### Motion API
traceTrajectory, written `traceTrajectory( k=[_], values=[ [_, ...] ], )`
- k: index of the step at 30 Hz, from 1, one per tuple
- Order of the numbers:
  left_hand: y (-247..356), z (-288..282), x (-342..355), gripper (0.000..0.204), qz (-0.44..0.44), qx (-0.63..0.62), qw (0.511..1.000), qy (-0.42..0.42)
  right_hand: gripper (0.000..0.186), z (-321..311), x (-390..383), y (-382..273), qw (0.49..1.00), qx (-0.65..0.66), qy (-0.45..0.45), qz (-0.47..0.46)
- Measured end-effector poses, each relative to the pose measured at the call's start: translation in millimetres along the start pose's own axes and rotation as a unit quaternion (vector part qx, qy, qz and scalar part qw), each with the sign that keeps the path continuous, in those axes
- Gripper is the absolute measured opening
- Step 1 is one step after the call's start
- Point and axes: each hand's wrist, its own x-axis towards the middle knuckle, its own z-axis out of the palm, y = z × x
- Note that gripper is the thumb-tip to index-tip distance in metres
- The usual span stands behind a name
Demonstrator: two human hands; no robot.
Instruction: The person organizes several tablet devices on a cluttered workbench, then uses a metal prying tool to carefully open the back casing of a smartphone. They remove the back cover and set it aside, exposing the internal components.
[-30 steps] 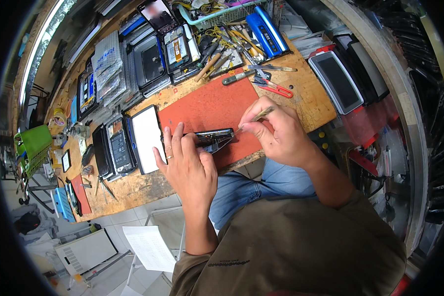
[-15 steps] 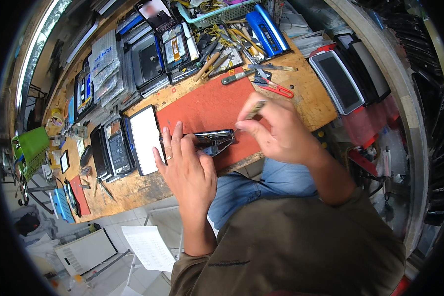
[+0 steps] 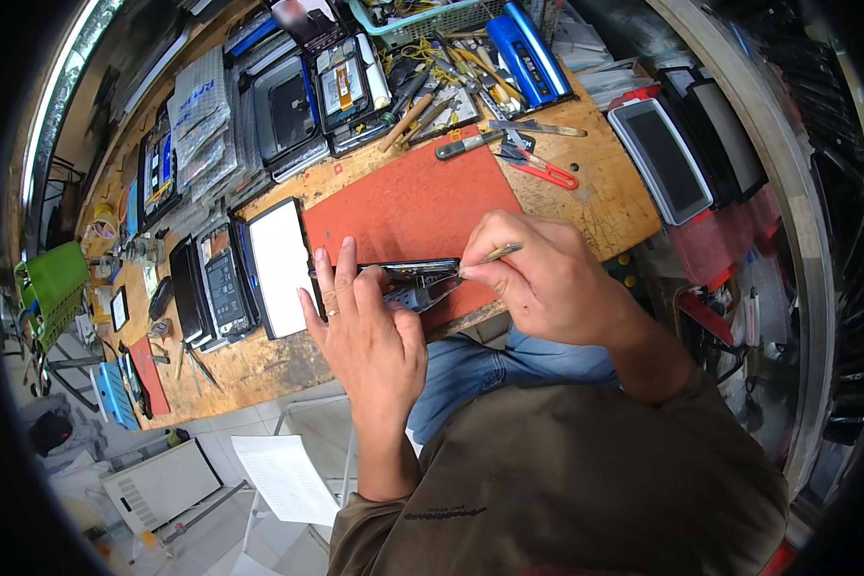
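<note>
On a red mat (image 3: 403,206) lies a dark, thin electronic device (image 3: 420,290), opened up with its long edge raised and its inner parts showing. My left hand (image 3: 367,331) grips its left part, fingers spread over the edge and thumb on the near side. With my right hand (image 3: 552,283) I pinch a slim brass-coloured tool (image 3: 502,252) at the device's right end. The tool's kind is unclear, and its tip is too small to make out. Left of the mat stands a tablet with a white panel (image 3: 276,269).
Beyond the mat lie a grey-handled knife (image 3: 466,145), red-handled scissors (image 3: 552,173) and a pile of hand tools (image 3: 451,82). A blue case (image 3: 530,56) stands behind. Opened tablets (image 3: 226,278) fill the left side; a white-framed tablet (image 3: 664,158) rests at right.
My right hand has come down and slightly left with the slim tool, which now lies flatter and reaches the device's right end. My left hand keeps its hold on the device.
</note>
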Motion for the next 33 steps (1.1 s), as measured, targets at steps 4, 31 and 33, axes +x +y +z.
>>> traceTrajectory(
  k=[4, 31, 33],
  values=[
    [0.3, -0.1, 0.9, 0.036, 0.007, -0.001, 1.0, 0.003, 0.017, -1.5, 0.8, -2.3, 0.999, -0.027, -0.019, -0.006],
    [-2.3, 0.3, -1.7, 0.038, 0.017, 0.002, 1.0, 0.002, 0.01, -7.7, -25.9, -0.2, 0.992, 0.064, 0.103, 0.014],
    [-2.2, 0.4, -2.2, 0.038, 0.02, -0.003, 1.0, 0.003, 0.011, -5.0, -24.5, -2.3, 0.996, 0.032, 0.084, -0.004]
  ],
)
